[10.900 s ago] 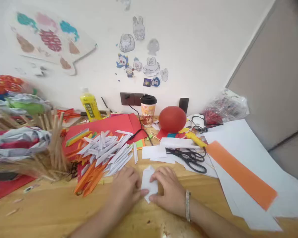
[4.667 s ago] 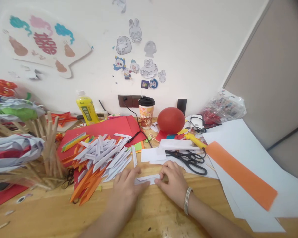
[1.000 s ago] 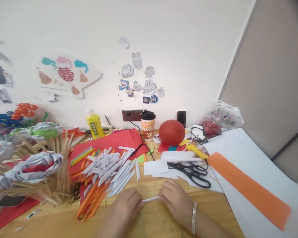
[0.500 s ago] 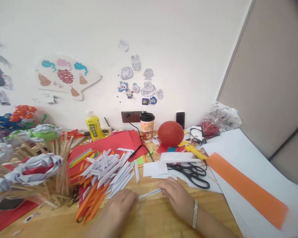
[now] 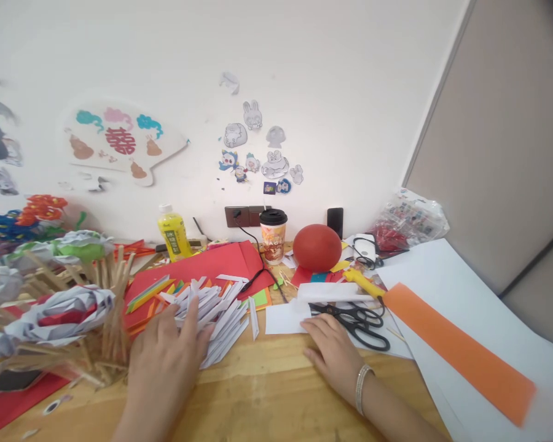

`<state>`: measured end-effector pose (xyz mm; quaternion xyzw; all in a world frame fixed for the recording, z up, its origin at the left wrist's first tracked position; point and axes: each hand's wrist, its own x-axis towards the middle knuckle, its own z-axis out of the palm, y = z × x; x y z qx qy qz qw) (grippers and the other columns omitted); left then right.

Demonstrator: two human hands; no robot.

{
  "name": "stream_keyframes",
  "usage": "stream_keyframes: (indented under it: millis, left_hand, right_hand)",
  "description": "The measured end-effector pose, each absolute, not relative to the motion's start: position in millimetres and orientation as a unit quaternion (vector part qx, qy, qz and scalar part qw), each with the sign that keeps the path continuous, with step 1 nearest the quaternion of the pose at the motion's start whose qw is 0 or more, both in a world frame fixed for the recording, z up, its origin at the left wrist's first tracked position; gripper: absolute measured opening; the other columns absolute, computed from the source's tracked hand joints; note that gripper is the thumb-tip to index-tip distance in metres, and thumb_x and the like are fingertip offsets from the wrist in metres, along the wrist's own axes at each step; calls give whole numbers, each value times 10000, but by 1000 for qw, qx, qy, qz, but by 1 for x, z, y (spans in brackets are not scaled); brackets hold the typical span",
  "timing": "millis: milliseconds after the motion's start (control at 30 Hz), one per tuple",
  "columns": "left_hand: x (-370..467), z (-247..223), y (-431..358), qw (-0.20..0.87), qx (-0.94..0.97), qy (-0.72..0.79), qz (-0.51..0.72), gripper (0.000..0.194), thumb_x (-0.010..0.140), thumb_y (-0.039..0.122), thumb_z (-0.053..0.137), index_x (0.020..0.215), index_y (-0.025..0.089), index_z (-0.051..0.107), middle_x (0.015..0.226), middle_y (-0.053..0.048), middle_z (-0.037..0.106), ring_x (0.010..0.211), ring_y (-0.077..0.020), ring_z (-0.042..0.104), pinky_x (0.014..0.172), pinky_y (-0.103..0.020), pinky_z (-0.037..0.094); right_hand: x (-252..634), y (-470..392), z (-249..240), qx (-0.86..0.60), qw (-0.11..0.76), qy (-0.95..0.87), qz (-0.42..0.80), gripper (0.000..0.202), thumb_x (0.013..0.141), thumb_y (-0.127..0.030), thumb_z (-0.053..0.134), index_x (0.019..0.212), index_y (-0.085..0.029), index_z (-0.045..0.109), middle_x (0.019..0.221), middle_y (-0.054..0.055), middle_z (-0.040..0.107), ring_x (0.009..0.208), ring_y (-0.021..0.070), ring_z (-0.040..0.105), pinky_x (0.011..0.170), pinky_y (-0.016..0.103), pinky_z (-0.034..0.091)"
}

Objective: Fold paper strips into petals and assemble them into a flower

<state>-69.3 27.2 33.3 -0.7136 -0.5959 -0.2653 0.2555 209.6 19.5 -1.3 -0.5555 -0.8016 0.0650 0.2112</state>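
My left hand (image 5: 168,353) rests over the near side of a pile of folded white paper strips (image 5: 225,313), its fingers apart; whether a strip is under them is hidden. Orange folded strips (image 5: 151,309) show beyond that hand. My right hand (image 5: 329,350), with a silvery bracelet at the wrist, has its fingers spread, the fingertips at the near edge of a small white paper sheet (image 5: 286,317). Black scissors (image 5: 366,328) lie just beyond and to the right of it.
Behind stand a yellow bottle (image 5: 175,236), a paper cup (image 5: 273,239) and a red balloon-like ball (image 5: 317,248). Bundled sticks and paper flowers (image 5: 62,313) fill the left. An orange strip (image 5: 461,353) lies on large white sheets (image 5: 424,264) at right.
The folded white strip held between both hands is no longer seen there. My left hand has moved left onto the pile, covering the near orange strips. My right hand has opened over the white paper.
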Motion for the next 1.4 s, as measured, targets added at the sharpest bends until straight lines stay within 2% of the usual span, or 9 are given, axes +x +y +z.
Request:
stream_keyframes:
  millis: [200, 367, 467, 633, 900, 1000, 1167, 1300, 1400]
  left_hand:
    - [-48, 15, 18, 294, -824, -398, -277, 274, 878, 276, 419, 1090, 219, 583, 1082, -106, 602, 1055, -274, 519, 881, -425, 416]
    - [-30, 1, 8, 240, -897, -291, -231, 250, 887, 204, 424, 1077, 214, 586, 1136, -76, 622, 1106, -235, 530, 905, -364, 453]
    - [-26, -5, 7, 212, -907, -286, -228, 256, 910, 192, 389, 1099, 193, 562, 1064, -68, 659, 1007, -201, 595, 852, -326, 502]
    - [-21, 6, 0, 169, -916, -274, -240, 359, 943, 118, 219, 1025, 166, 565, 862, -51, 686, 772, -149, 636, 706, -247, 541]
    - [-16, 13, -6, 173, -910, -283, -249, 451, 946, 127, 161, 850, 181, 599, 744, -41, 672, 628, -135, 619, 602, -221, 527]
    - [-18, 6, -6, 186, -898, -294, -270, 420, 941, 119, 188, 856, 176, 595, 767, -41, 683, 654, -124, 634, 606, -199, 527]
    - [-5, 1, -12, 237, -885, -206, -345, 322, 932, 122, 279, 1000, 183, 588, 929, -21, 697, 898, -130, 631, 841, -231, 499]
    - [10, 2, -20, 207, -922, -192, -265, 247, 911, 150, 379, 999, 183, 608, 907, 24, 703, 899, -109, 628, 868, -187, 485]
    - [11, 0, -19, 202, -943, -187, -185, 235, 876, 171, 450, 1063, 162, 590, 1055, -32, 670, 982, -177, 609, 881, -286, 500]
  right_hand:
    - [210, 21, -2, -542, 228, -807, 51, 433, 754, -139, 588, 1184, -153, 542, 1231, 109, 545, 1144, 254, 433, 972, 415, 375]
    - [208, 19, -4, -482, 222, -847, 44, 236, 785, -210, 603, 1019, -195, 629, 876, 58, 659, 887, 219, 537, 796, 353, 432]
    - [205, 13, -1, -410, 237, -881, 14, 135, 836, -204, 534, 915, -186, 643, 783, 44, 648, 773, 189, 533, 702, 309, 420]
    - [203, 5, 0, -357, 240, -902, -27, 288, 907, -162, 365, 804, -180, 634, 658, 37, 610, 687, 172, 513, 635, 294, 387]
    - [203, 3, -4, -345, 238, -908, 15, 286, 798, -463, 576, 819, -181, 618, 880, 46, 651, 764, 190, 530, 658, 307, 400]
    - [202, 1, -2, -357, 232, -904, 35, 229, 872, -356, 487, 788, -184, 614, 784, 40, 642, 728, 171, 519, 637, 285, 392]
    - [198, -1, -2, -402, 267, -874, 60, 211, 860, -182, 426, 732, -168, 593, 706, 44, 605, 693, 162, 507, 619, 272, 382]
    - [198, 5, -3, -434, 287, -845, 119, 126, 826, -157, 502, 761, -182, 607, 732, 19, 621, 721, 154, 534, 641, 260, 388]
    - [198, 10, -4, -439, 285, -840, 142, 91, 811, -163, 551, 762, -189, 623, 756, 13, 630, 741, 155, 546, 665, 263, 398]
